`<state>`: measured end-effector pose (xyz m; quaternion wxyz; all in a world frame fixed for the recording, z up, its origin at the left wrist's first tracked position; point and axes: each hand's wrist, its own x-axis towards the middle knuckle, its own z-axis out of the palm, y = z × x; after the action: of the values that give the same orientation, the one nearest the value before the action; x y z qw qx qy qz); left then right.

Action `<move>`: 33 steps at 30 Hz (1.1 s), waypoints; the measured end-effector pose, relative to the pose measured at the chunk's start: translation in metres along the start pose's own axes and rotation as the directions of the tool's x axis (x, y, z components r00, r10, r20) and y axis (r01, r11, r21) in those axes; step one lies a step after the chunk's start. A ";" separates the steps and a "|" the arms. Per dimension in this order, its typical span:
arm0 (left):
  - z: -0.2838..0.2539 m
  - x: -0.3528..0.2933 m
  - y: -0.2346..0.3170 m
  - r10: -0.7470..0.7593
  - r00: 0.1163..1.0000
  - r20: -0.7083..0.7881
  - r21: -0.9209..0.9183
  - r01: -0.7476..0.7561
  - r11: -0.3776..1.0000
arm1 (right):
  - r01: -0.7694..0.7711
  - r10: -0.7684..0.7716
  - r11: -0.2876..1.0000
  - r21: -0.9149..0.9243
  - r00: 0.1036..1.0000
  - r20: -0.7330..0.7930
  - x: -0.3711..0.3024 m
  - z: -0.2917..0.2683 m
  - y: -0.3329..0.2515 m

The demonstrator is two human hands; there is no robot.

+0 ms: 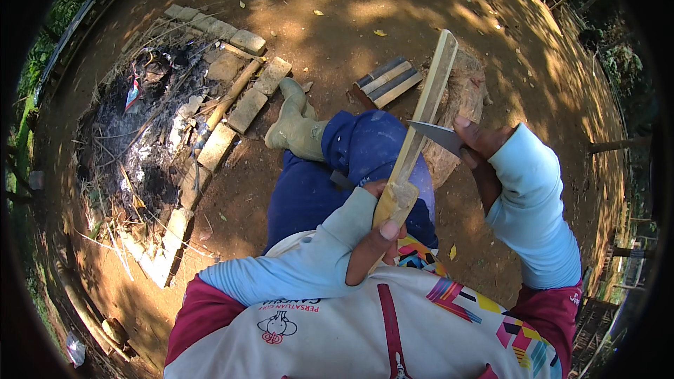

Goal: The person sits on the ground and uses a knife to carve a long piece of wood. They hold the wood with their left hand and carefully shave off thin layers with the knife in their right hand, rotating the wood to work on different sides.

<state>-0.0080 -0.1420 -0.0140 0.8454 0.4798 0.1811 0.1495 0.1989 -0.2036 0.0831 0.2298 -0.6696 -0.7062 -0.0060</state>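
Bamboo strip [433, 88]: pale, long and narrow, with a darker band along its face; slants from the lap up and to the right, its far end above the ground. Lower part thicker, with a roughened patch.
Left hand [368, 249]: closed around the lower end of the strip; thumb laid along the near side, other fingers partly hidden behind it.
Right hand [486, 146]: closed on the knife; handle concealed by the grip.
Knife [437, 136]: grey blade pointing left, lying across the middle of the strip, tip just past its left edge. Depth of any cut cannot be told.
Sleeves [523, 200]: light blue at both forearms, dark red above the elbows.
Shirt [323, 344]: whitish front, red zip, multicoloured geometric patches.
Trousers [372, 139]: dark blue with pale specks; knees bent, beneath the strip.
Boots [293, 130]: muddy, pale olive, on bare brown soil [337, 28] beside the bricks.
Bamboo pieces [389, 83]: short, dark and pale, side by side on the soil beyond the knees.
Wood block [460, 102]: rough, brown, behind the strip, right of the pieces.
Fire pit [133, 151]: ash and charred matter to the left, edged by blocky bricks [248, 111]; pole [230, 102] lying along their inner side.
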 end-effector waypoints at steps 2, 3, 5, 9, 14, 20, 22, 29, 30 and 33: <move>0.000 -0.001 0.002 -0.026 1.000 -0.017 0.001 0.026 1.000 | -0.033 0.034 0.999 -0.012 0.992 0.124 -0.002 -0.003 -0.005; 0.000 -0.001 0.001 -0.036 0.999 -0.026 -0.004 0.036 0.999 | -0.034 0.039 0.999 -0.028 0.982 0.184 -0.002 -0.004 -0.008; -0.001 0.000 0.001 -0.058 0.998 -0.038 -0.012 0.058 0.998 | -0.032 0.038 0.999 -0.032 0.973 0.226 -0.002 -0.004 -0.012; -0.001 0.002 -0.005 -0.042 0.998 -0.039 -0.017 0.041 0.999 | -0.093 0.081 0.992 0.084 0.988 0.129 -0.004 0.000 -0.005; 0.000 0.003 -0.006 -0.038 0.998 -0.059 -0.008 0.038 0.999 | 0.033 -0.014 0.995 -0.095 0.981 0.192 -0.002 -0.004 -0.011; 0.000 0.004 -0.006 -0.004 1.000 -0.031 0.020 0.004 1.000 | -0.008 0.008 1.000 -0.007 1.000 0.007 0.000 0.007 -0.002; 0.000 0.004 -0.007 -0.009 0.999 -0.031 0.031 0.010 0.999 | -0.037 0.046 0.997 -0.065 0.987 0.154 0.001 -0.001 -0.007; -0.004 0.006 -0.008 -0.029 0.999 -0.014 0.046 0.030 0.998 | -0.057 0.083 0.994 -0.093 0.951 0.298 0.004 -0.009 -0.014; -0.003 0.006 -0.010 -0.033 0.999 -0.020 0.044 0.034 0.998 | -0.050 0.083 0.992 -0.115 0.949 0.304 0.004 -0.010 -0.015; -0.004 0.005 -0.013 -0.046 0.998 -0.033 0.045 0.048 0.998 | 0.052 -0.037 0.998 -0.044 0.953 0.300 -0.001 -0.005 -0.013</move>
<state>-0.0036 -0.1436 -0.0280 0.8345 0.4922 0.2092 0.1329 0.1881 -0.2074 0.0909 0.1031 -0.6525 -0.7473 0.0721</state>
